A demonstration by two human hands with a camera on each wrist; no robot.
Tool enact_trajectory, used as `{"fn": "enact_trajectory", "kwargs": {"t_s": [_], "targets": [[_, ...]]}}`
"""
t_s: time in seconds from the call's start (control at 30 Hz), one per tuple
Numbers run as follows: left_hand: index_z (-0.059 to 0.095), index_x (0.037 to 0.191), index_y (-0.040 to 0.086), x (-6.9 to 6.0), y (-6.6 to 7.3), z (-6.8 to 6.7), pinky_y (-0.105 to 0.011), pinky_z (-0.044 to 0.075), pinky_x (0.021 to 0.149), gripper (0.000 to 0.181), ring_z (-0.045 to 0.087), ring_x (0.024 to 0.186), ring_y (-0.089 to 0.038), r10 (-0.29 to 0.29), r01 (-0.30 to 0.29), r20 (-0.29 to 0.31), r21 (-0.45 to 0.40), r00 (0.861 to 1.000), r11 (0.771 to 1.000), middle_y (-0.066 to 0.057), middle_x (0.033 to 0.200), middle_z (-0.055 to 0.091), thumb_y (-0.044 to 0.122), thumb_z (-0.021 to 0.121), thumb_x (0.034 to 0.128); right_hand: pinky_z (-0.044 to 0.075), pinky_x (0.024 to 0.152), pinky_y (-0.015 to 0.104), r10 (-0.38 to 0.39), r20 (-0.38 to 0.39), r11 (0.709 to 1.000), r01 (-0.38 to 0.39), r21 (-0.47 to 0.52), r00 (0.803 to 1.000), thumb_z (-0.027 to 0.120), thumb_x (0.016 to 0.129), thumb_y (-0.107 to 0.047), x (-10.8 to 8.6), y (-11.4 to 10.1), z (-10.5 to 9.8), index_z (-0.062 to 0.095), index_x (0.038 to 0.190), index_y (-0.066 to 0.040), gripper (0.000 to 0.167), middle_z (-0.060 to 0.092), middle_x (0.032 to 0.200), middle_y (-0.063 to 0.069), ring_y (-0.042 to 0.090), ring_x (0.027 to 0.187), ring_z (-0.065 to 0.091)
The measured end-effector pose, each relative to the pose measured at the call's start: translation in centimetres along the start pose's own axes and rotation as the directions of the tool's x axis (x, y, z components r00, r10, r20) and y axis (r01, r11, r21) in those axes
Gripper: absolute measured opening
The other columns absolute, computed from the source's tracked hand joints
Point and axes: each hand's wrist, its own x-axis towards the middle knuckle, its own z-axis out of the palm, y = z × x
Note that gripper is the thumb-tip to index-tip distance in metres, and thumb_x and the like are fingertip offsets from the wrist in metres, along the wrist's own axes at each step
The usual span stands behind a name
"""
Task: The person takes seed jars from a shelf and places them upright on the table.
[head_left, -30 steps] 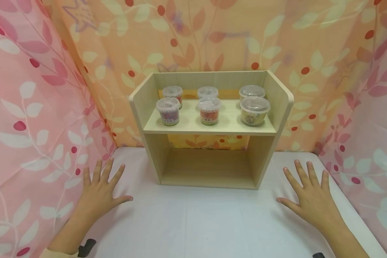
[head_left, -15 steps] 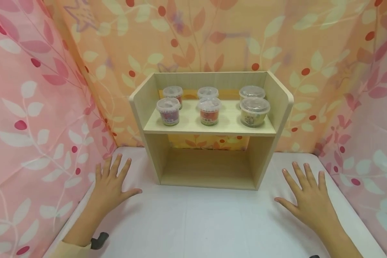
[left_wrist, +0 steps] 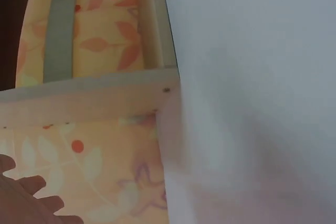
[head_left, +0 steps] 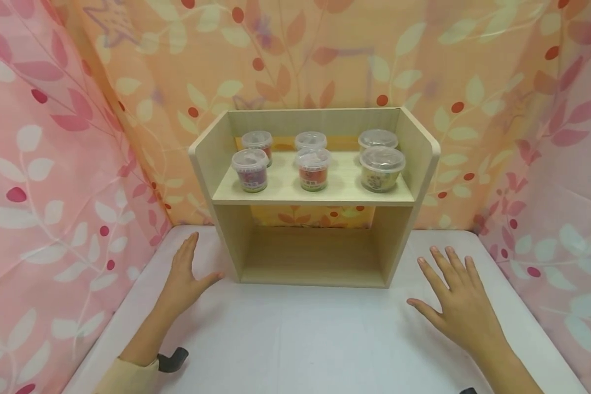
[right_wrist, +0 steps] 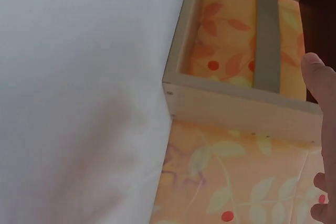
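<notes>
A pale wooden two-tier shelf (head_left: 313,203) stands at the back of the white table. On its upper board are lidded clear tubs in a front and a back row: a purple tub (head_left: 252,176) at front left, a red tub (head_left: 313,176) in the middle, and a wider yellowish tub (head_left: 381,176) at front right. My left hand (head_left: 181,282) hovers left of the shelf, turned edge-on, thumb stretched toward it, holding nothing. My right hand (head_left: 460,309) is spread with straight fingers to the right of the shelf, also holding nothing. Both wrist views show the shelf's side near the fingers.
The white tabletop (head_left: 295,334) runs in front of the shelf. Pink leaf-patterned cloth (head_left: 44,180) hangs at the left and more pink cloth (head_left: 566,219) at the right. Behind the shelf hangs an orange patterned cloth (head_left: 325,65).
My left hand has moved right toward the shelf and turned from palm-down to edge-on. The right hand has shifted slightly left in the view. The tubs and shelf stay in place.
</notes>
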Motion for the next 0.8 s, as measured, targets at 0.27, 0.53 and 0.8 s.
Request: {"fn": "enact_trajectory", "kwargs": {"t_s": [0.27, 0.53, 0.8], "targets": [[0.025, 0.163, 0.009, 1.0, 0.6, 1.5, -0.066, 0.031, 0.118, 0.103, 0.031, 0.150, -0.043, -0.061, 0.054, -0.032, -0.202, 0.998, 0.978, -0.019, 0.164, 0.033, 0.031, 0.087, 0.0838, 0.017, 0.127, 0.060, -0.015, -0.121, 0.996, 0.026, 0.089, 0.993, 0.049, 0.095, -0.073, 1.2, -1.6, -0.3, 0.058, 0.144, -0.005, 0.085, 0.052, 0.151, 0.022, 0.040, 0.149, 0.035], [0.043, 0.155, 0.006, 1.4, 1.6, 2.5, -0.052, 0.040, 0.115, 0.083, 0.045, 0.143, -0.033, -0.096, 0.022, -0.154, -0.422, 0.983, 0.906, -0.012, 0.158, 0.047, 0.006, 0.085, 0.0834, 0.017, 0.128, 0.056, 0.003, -0.146, 0.982, 0.025, 0.188, 0.989, 0.055, 0.094, -0.071, 2.1, -3.0, -0.5, 0.059, 0.141, -0.003, 0.084, 0.052, 0.151, 0.022, 0.042, 0.146, 0.038], [0.045, 0.151, -0.002, 1.6, 4.7, 1.9, -0.035, 0.048, 0.109, 0.073, 0.050, 0.139, -0.038, -0.137, 0.069, -0.091, -0.526, 0.986, 0.848, -0.020, 0.153, 0.051, 0.000, 0.080, 0.0873, 0.017, 0.129, 0.050, 0.022, -0.143, 0.964, 0.017, 0.264, 0.989, 0.058, 0.093, -0.070, 3.1, -4.2, -0.4, 0.059, 0.143, -0.004, 0.083, 0.052, 0.151, 0.021, 0.042, 0.144, 0.041]]}}
